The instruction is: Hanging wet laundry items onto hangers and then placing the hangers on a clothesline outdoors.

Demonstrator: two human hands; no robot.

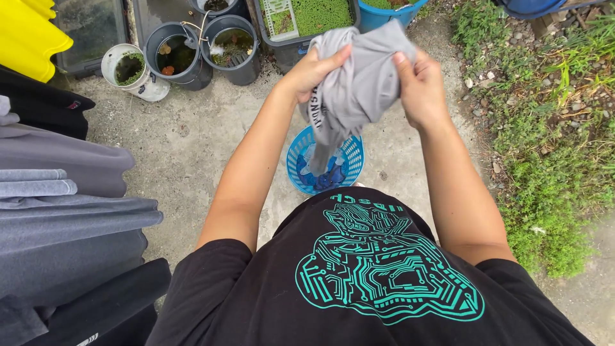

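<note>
**A:** What have the hands got from where you sit?

**B:** On my feed both are clamped on one crumpled grey cloth garment (362,80), held up at arm's length. The left hand (312,72) grips its left side, thumb laid across the front of the fabric. The right hand (419,86) is closed on the right side, fingers curled into the folds. The two hands are apart, with the bunched cloth filling the space between them.

**A:** And where does the garment sit against the rest?

**B:** I see its lower end hanging down in a twisted tail, straight over a round blue plastic laundry basket (296,154) that stands on the rough concrete ground (192,147). The tail reaches down to the basket's opening; I cannot tell whether it touches the dark blue cloth (325,178) lying inside.

**A:** Anything around them?

**B:** Towards the far edge of the concrete there are two dark grey round buckets (176,54) of water and a smaller white pot (128,67) with green growth in it. Behind the hands is a dark rectangular tub (320,16) covered with small green floating plants. Along the left edge, grey and black garments (70,211) hang in folds. Grass and low weeds (544,147) run along the right edge of the concrete. The person's black shirt with a teal line pattern (378,269) fills the near side.
</note>
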